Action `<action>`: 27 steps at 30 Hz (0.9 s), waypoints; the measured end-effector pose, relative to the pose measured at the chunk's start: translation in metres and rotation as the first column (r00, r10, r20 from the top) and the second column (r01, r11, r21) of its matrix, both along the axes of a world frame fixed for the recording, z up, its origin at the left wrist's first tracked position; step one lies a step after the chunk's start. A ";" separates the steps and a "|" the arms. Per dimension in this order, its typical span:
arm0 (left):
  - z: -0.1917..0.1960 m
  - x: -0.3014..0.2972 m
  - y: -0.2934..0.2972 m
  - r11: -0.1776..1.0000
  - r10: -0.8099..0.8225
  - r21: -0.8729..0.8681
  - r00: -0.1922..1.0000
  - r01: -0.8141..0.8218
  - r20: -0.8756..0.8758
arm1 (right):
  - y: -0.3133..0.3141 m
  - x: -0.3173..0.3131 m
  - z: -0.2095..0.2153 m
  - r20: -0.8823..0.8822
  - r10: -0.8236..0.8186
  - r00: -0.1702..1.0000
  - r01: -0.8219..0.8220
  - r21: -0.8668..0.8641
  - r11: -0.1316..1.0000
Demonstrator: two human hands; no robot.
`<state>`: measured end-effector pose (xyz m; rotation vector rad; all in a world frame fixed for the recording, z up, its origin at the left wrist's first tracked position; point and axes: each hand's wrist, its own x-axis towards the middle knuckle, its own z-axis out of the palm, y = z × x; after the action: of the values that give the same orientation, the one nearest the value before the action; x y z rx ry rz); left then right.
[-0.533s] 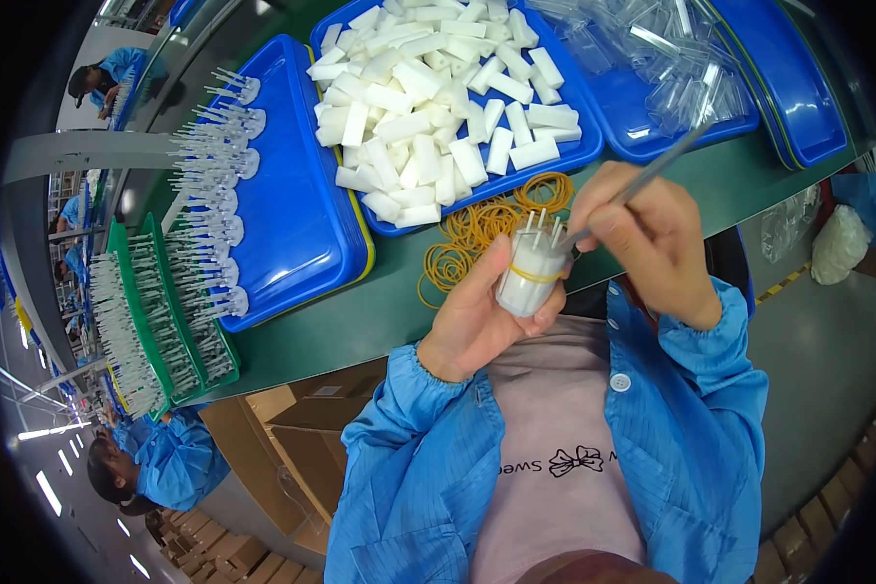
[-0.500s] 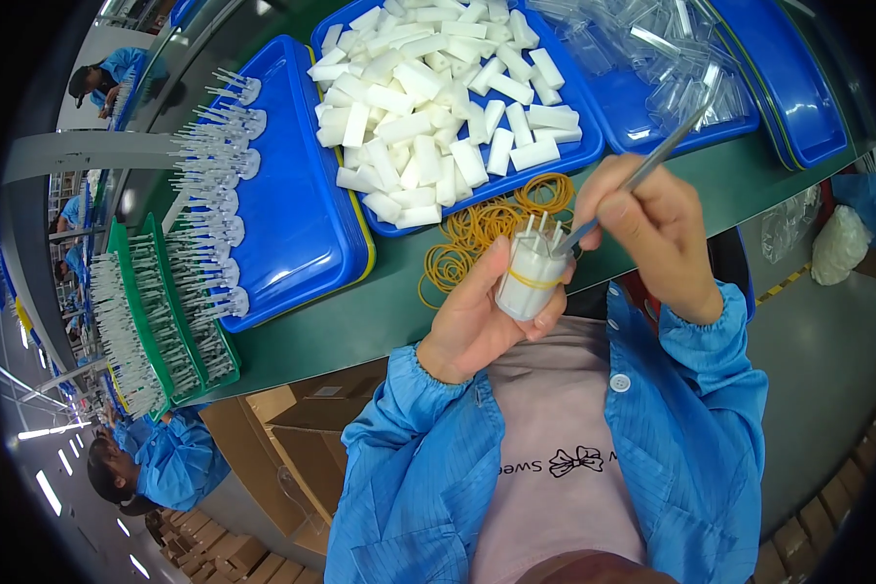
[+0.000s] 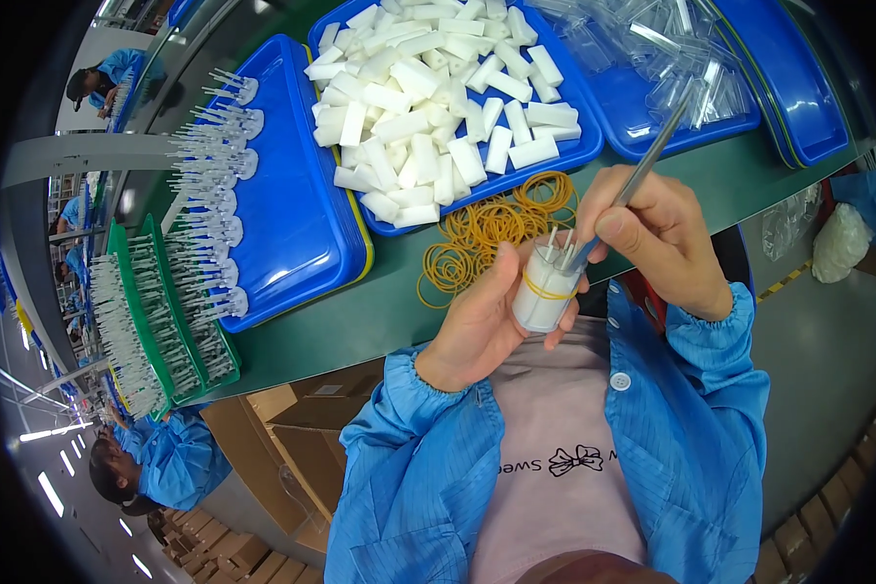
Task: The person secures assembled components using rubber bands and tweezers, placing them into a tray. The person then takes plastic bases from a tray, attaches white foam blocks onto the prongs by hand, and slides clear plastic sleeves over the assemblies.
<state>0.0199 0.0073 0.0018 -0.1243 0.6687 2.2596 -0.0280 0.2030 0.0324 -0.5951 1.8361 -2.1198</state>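
Observation:
In my left hand is a short white cylinder with a yellow rubber band around it. The fingers and thumb grip its sides, and several thin pale pins stick up out of its top. Pinched in my right hand is a slim grey metal tool, shaped somewhat like tweezers. It slants down from the upper right, and its lower end meets the cylinder's top edge beside the pins. Whether the tip goes inside I cannot tell.
Loose rubber bands lie on the green table. Behind them, a blue tray holds white foam-like blocks; clear plastic pieces fill another. At left are a blue tray edged with pinned white parts and green racks.
The cylinder and my left hand have shifted slightly right and toward me. The metal tool has tilted more upright, its lower end still at the cylinder's top.

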 end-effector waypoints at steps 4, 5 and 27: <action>0.001 0.001 0.000 0.994 -0.077 -0.082 0.995 0.072 -0.061 | 0.000 0.002 -0.003 -0.244 -0.028 0.969 0.056 0.110 0.992; 0.001 0.001 0.001 0.992 -0.059 -0.113 0.996 0.051 -0.069 | 0.000 0.003 -0.004 -0.329 -0.045 0.943 0.090 0.124 0.988; 0.010 0.006 0.003 0.799 0.098 -0.478 0.863 -0.365 -0.495 | -0.021 0.018 -0.010 0.059 -0.232 0.971 0.238 -0.128 0.963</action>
<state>0.0257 0.0105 0.0122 0.0406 1.6528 2.2723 -0.0101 0.1816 0.0224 -0.3703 1.8303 -2.4040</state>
